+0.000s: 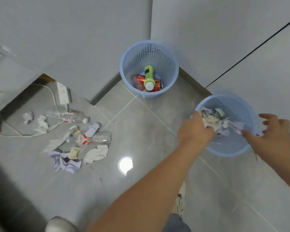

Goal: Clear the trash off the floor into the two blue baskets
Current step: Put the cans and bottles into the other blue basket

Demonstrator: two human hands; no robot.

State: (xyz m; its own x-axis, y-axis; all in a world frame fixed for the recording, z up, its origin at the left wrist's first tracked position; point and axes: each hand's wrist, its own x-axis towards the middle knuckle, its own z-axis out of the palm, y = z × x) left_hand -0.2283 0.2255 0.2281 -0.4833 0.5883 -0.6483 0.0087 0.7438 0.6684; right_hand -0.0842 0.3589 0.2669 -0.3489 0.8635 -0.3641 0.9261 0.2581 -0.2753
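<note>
Two blue baskets stand by the wall. The far basket (172, 67) holds red cans and a green bottle (148, 76). The near basket (224, 150) holds crumpled paper (224, 124). My left hand (195, 131) is over the near basket's left rim, its fingers curled round a wad of crumpled paper (209, 120). My right hand (274, 138) hovers over the right rim with fingers spread and nothing in it. A pile of trash (77, 148) lies on the floor to the left: clear plastic bottles (94, 139), white tissues and purple paper scraps.
A white power strip (63, 93) and its cable (40, 129) lie among the trash at the left, under a cabinet edge. My shoes (180, 200) are at the bottom. Grey tiled floor lies between the pile and the baskets; white walls form the corner behind.
</note>
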